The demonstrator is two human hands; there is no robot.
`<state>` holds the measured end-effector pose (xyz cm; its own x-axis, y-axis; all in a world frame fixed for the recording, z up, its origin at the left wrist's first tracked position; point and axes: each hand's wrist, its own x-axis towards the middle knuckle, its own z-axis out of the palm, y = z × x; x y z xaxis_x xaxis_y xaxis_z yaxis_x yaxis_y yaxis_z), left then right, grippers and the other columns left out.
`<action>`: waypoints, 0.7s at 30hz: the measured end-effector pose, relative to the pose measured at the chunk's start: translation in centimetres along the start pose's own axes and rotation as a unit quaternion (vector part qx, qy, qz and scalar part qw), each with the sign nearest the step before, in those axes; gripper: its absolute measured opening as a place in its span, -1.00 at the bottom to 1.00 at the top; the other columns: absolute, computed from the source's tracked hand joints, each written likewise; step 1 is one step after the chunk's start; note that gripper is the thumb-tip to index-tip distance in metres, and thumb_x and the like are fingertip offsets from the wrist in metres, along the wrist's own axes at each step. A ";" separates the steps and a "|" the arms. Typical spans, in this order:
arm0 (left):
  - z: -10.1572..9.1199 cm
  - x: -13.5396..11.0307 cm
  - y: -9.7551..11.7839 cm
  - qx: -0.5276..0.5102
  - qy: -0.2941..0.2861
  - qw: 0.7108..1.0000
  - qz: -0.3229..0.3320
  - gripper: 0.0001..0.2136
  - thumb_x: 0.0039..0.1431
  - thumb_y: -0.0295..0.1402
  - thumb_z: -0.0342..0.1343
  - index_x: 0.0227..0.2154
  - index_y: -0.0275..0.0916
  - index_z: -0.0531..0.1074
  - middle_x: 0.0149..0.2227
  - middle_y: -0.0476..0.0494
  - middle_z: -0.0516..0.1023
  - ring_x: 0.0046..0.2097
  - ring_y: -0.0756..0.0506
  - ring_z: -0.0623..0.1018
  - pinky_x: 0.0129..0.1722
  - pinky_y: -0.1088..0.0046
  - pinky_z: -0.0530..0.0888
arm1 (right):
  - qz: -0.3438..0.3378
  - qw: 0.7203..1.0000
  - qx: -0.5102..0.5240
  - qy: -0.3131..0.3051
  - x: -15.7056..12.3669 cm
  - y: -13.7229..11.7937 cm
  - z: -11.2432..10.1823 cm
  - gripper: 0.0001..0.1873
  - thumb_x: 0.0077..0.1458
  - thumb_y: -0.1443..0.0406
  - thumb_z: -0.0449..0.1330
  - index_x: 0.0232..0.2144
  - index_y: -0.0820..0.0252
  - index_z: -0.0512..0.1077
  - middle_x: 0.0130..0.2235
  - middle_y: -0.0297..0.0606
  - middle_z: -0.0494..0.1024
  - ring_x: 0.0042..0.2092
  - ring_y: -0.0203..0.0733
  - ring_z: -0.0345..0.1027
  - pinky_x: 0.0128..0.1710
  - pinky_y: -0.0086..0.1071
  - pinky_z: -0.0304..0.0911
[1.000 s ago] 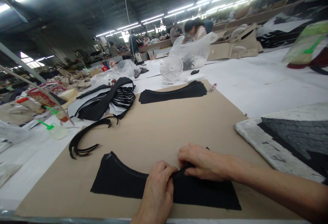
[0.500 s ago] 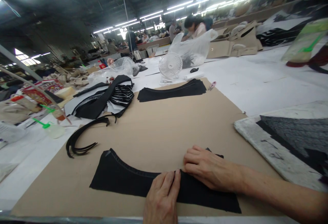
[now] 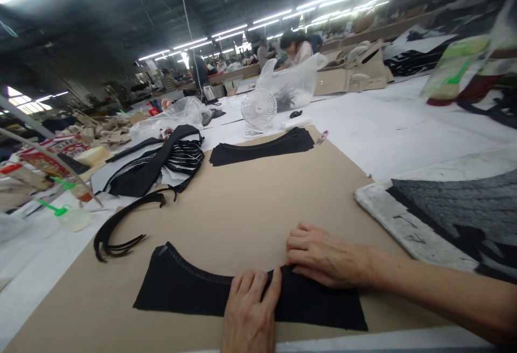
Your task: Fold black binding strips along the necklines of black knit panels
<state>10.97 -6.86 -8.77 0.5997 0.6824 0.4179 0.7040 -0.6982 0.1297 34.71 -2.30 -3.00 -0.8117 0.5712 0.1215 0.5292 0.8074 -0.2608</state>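
A black curved fabric piece (image 3: 181,288) lies flat on the brown board, a narrow folded strip running along its concave upper edge. My left hand (image 3: 251,307) rests on its middle, fingers laid over the material with a gap beside the index finger. Just to the right, my right hand (image 3: 323,253) has its fingers curled at the upper edge, pinching the fabric; its fingertips are partly hidden. The right end of the curved edge is covered by that hand. Farther back on the board lies a stack of similar black pieces (image 3: 262,147).
Black curved strips (image 3: 107,234) lie at left, near a heap of black and white pieces (image 3: 157,164). A white fan (image 3: 259,109) stands behind the board (image 3: 242,197). Green-tipped bottles (image 3: 72,218) are at left; a white slab (image 3: 388,210) with grey fabric is at right. Co-workers are in the background.
The whole view has shifted slightly. My right hand has worked its way along the edge, closer to the left hand, and the left hand's fingers have spread a little.
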 end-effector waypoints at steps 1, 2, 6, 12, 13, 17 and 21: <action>-0.2 0.0 -0.1 0.007 -0.004 1.000 0.004 -0.47 0.06 -0.63 -0.10 0.12 -0.19 0.30 -0.20 -0.15 0.47 -0.17 -0.15 0.40 -0.07 0.25 0.33 | 0.007 1.000 0.011 0.000 -0.1 0.1 -0.1 -0.97 0.20 0.35 0.07 -0.28 0.16 0.32 -0.27 -0.29 0.42 -0.22 -0.19 0.22 -0.18 -0.26 0.00; -0.4 0.0 -0.2 0.010 -0.011 1.000 0.004 -0.47 0.07 -0.63 -0.10 0.12 -0.20 0.29 -0.19 -0.16 0.47 -0.16 -0.15 0.40 -0.06 0.26 0.33 | 0.015 1.000 0.024 0.002 -0.1 0.1 -0.2 -0.93 0.18 0.35 0.10 -0.25 0.16 0.33 -0.25 -0.28 0.43 -0.20 -0.18 0.23 -0.16 -0.26 0.00; -1.7 1.0 -0.4 -0.028 -0.081 0.996 -0.004 -0.54 0.14 -0.56 -0.07 0.10 -0.15 0.32 -0.26 -0.12 0.47 -0.21 -0.12 0.44 -0.13 0.29 0.37 | 0.049 0.996 0.070 0.008 -0.2 0.4 -0.5 -0.80 0.11 0.31 0.20 -0.17 0.15 0.34 -0.18 -0.27 0.43 -0.14 -0.15 0.24 -0.11 -0.24 0.02; -2.4 3.6 0.8 -0.124 -0.074 0.985 -0.099 -0.59 0.15 -0.61 -0.12 -0.03 -0.14 0.43 -0.19 -0.15 0.46 -0.10 -0.13 0.44 -0.09 0.25 0.35 | 0.071 0.992 0.100 -0.032 0.4 0.8 -0.8 -0.86 0.05 0.31 0.26 -0.32 0.13 0.36 -0.27 -0.35 0.41 -0.18 -0.16 0.25 -0.17 -0.26 0.02; -2.4 4.0 1.1 -0.143 -0.084 0.981 -0.103 -0.56 0.12 -0.64 -0.14 -0.02 -0.14 0.43 -0.19 -0.15 0.46 -0.11 -0.13 0.44 -0.09 0.24 0.35 | 0.075 0.991 0.105 -0.034 0.5 0.9 -0.8 -0.84 0.03 0.32 0.28 -0.32 0.13 0.36 -0.27 -0.35 0.41 -0.18 -0.16 0.25 -0.17 -0.26 0.02; -2.2 5.2 2.0 -0.200 -0.126 0.965 -0.119 -0.45 -0.02 -0.72 -0.18 -0.03 -0.18 0.44 -0.23 -0.14 0.48 -0.15 -0.15 0.43 -0.11 0.23 0.38 | 0.086 0.989 0.117 -0.037 0.6 1.2 -0.9 -0.82 -0.01 0.30 0.31 -0.34 0.14 0.38 -0.27 -0.34 0.41 -0.17 -0.15 0.26 -0.19 -0.28 0.03; -2.3 5.8 2.0 -0.234 -0.133 0.953 -0.142 -0.52 0.04 -0.71 -0.17 -0.11 -0.18 0.48 -0.24 -0.13 0.48 -0.14 -0.14 0.44 -0.10 0.26 0.40 | 0.094 0.987 0.126 -0.046 0.6 1.6 -1.0 -0.84 -0.01 0.31 0.30 -0.35 0.14 0.39 -0.31 -0.35 0.42 -0.20 -0.14 0.26 -0.20 -0.29 0.02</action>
<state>14.95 -4.81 -4.03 0.5291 0.8455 0.0717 0.6429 -0.4546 0.6165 35.38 -0.51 -2.39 -0.7307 0.6818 -0.0358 0.6035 0.6204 -0.5009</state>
